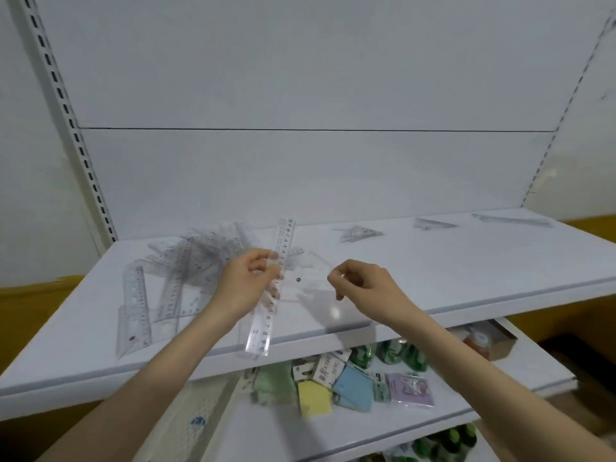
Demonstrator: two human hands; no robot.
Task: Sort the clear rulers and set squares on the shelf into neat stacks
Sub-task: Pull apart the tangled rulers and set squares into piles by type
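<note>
- The left hand (246, 281) gripped a clear ruler (266, 315) about its middle, fingers and thumb curled round it.
- The ruler was held tilted above the white shelf (466, 278). Its far end pointed toward the back panel (316, 175), and its near end reached past the shelf's front edge.
- The right hand (363, 285) had its fingers curled, with thumb and forefinger pinching the right corner of a clear set square (308, 278).
- The set square sat between the two hands. Whether its left side touched the ruler or only lay beside it could not be told.
- A loose pile of clear rulers and set squares (193, 261) covered the left rear of the shelf, pieces overlapping at all angles, just behind and left of the left hand.
- A stencil ruler (135, 295) lay nearer the left front, its lower end close to the front edge.
- Along the back edge to the right sat three small stacks of set squares, well apart from one another: a first stack (358, 233), a second stack (433, 224) and a third stack (513, 220).
- Bare shelf stretched from the right hand to the right end, in front of those stacks.
- On the lower shelf (416, 425) lay mixed packets (353, 388), directly beneath the hands.
</note>
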